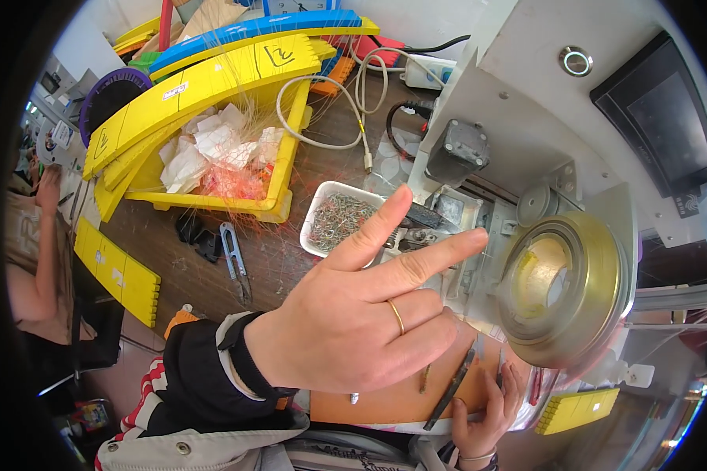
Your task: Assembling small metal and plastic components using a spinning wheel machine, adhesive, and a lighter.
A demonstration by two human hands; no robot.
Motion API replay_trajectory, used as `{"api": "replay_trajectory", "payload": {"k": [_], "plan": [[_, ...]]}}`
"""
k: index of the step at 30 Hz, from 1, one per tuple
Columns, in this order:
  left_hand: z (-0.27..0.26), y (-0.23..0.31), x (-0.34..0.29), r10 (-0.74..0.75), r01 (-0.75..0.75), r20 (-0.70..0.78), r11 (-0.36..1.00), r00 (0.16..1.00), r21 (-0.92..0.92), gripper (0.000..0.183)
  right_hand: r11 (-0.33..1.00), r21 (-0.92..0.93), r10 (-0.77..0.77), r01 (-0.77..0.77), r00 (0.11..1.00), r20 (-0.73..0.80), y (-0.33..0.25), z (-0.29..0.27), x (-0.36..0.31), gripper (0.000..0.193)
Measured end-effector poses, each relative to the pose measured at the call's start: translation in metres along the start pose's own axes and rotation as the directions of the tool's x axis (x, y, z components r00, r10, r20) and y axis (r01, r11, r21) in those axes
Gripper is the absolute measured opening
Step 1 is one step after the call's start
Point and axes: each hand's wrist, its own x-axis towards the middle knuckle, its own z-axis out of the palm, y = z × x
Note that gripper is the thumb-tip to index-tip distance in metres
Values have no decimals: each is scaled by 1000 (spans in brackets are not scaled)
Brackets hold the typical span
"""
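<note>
My left hand, back upward and with a ring on one finger, hovers in front of the machine. Two of its fingers stretch out; the others are bent under, with their tips and the thumb hidden, so what they grip cannot be made out. Beyond it stands a white tray of small metal hooks. My right hand rests at the near edge of an orange mat, fingers apart, nothing visible in them. A slim dark stick-like tool lies just left of it.
On the right, the grey machine carries a gold round wheel and a dark screen. A yellow bin holds paper and red line, under curved yellow strips. Blue snips lie left. Another person sits far left.
</note>
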Motion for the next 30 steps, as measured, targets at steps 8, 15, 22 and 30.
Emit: {"api": "replay_trajectory", "payload": {"k": [8,15,22,30], "plan": [[1,1,1,-10,10,-6,1000,1000,23,4,1000,5,26,-26,1000,13,-2,-1,-1,55],[2,0,0,-30,30,-14,999,999,20,5,1000,8,17,-17,1000,2,-1,-1,0,55],[3,0,-1,-30,30,-1,999,1000,34,5,1000,9,29,-29,999,14,-2,0,-1,54],[3,0,1,-31,31,2,999,1000,31,3,1000,3,5,-5,1000,3,0,0,0,53]]}}
